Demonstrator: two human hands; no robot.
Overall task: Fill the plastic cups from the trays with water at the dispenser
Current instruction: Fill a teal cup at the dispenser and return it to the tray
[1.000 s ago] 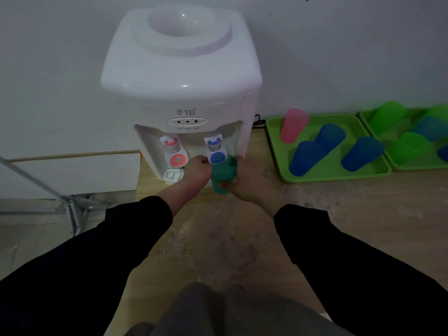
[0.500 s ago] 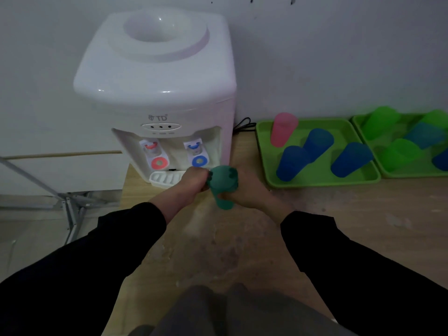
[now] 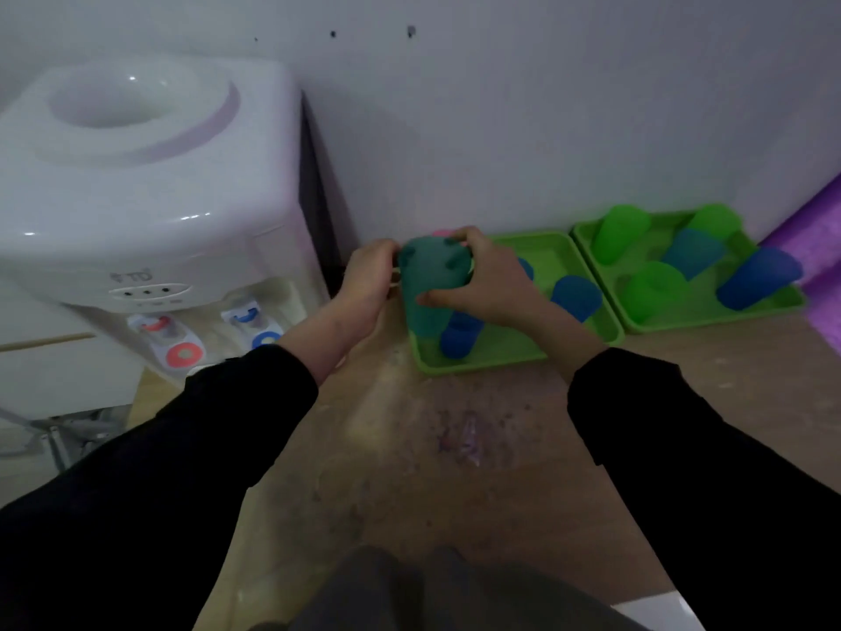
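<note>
Both hands hold a teal plastic cup (image 3: 430, 284) upright over the left end of the near green tray (image 3: 500, 352). My left hand (image 3: 368, 280) grips its left side and my right hand (image 3: 478, 280) wraps the right side and rim. The white water dispenser (image 3: 136, 198) stands to the left, with a red tap (image 3: 184, 355) and a blue tap (image 3: 264, 339). Blue cups (image 3: 459, 337) stand on the near tray, and a pink cup (image 3: 443, 233) peeks out behind my hands.
A second green tray (image 3: 682, 323) to the right holds green cups (image 3: 621, 234) and blue cups (image 3: 757, 277). A purple object (image 3: 814, 248) leans at the far right. The wall runs close behind the trays. My knees show at the bottom.
Both hands have carried the teal cup to the right, away from the blue tap and over the near tray. The view has swung right with them.
</note>
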